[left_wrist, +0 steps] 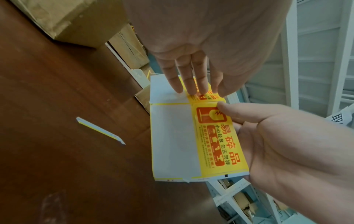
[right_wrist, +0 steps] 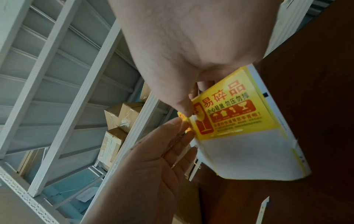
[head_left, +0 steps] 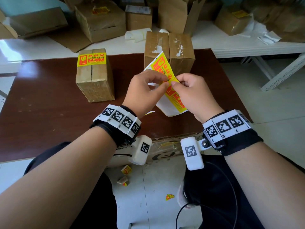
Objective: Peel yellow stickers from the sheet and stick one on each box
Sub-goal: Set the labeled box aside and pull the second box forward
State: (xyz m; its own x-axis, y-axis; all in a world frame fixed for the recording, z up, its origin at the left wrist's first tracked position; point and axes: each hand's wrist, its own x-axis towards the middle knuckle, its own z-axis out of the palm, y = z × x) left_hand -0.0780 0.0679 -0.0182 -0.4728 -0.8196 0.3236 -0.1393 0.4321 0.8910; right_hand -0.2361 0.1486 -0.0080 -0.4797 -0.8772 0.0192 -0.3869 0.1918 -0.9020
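Both hands' fingers clamped on sticker sheet (head_left: 171, 90) — left hand (head_left: 145, 90), right hand (head_left: 194, 95).

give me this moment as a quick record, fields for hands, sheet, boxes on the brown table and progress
left hand: pinches the sticker sheet at its middle
right hand: pinches a yellow sticker at its corner, on the sheet
sticker sheet: held in the air above the brown table, some slots already bare white
left box: yellow sticker on top
right box: no yellow sticker visible
progress: one box labelled, next sticker not yet off the sheet
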